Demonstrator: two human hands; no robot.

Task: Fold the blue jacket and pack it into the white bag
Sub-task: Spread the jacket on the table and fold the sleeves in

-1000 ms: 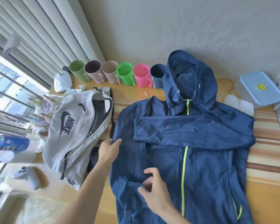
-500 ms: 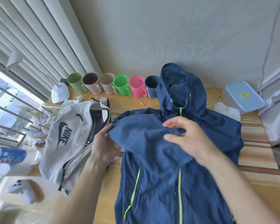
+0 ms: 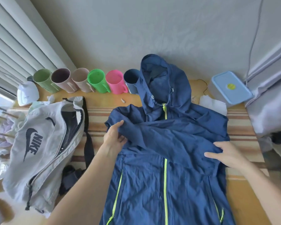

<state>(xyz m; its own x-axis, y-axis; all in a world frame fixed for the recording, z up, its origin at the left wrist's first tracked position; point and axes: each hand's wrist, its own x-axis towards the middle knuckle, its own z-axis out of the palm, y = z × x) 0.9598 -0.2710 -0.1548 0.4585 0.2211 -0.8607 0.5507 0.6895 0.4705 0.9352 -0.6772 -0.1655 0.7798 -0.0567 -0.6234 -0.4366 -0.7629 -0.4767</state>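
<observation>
The blue jacket [image 3: 165,159] lies front up on the table, hood toward the wall, yellow-green zippers showing. Both sleeves are folded across its chest. My left hand [image 3: 114,138] grips the fabric at the jacket's left shoulder fold. My right hand [image 3: 224,154] pinches the end of a sleeve at the jacket's right side. The white bag [image 3: 39,143], with a dark logo, lies to the left of the jacket with its zipper open and a dark strap beside it.
A row of coloured mugs [image 3: 97,81] stands along the wall behind the bag. A blue-lidded box [image 3: 230,88] and white tissue [image 3: 212,104] sit at the back right. A white lamp base [image 3: 28,93] is at the back left. Grey fabric hangs at the right edge.
The left sleeve has been carried across the chest and laid down. My right hand moved from the middle to the jacket's right side; my left hand stayed at the left shoulder.
</observation>
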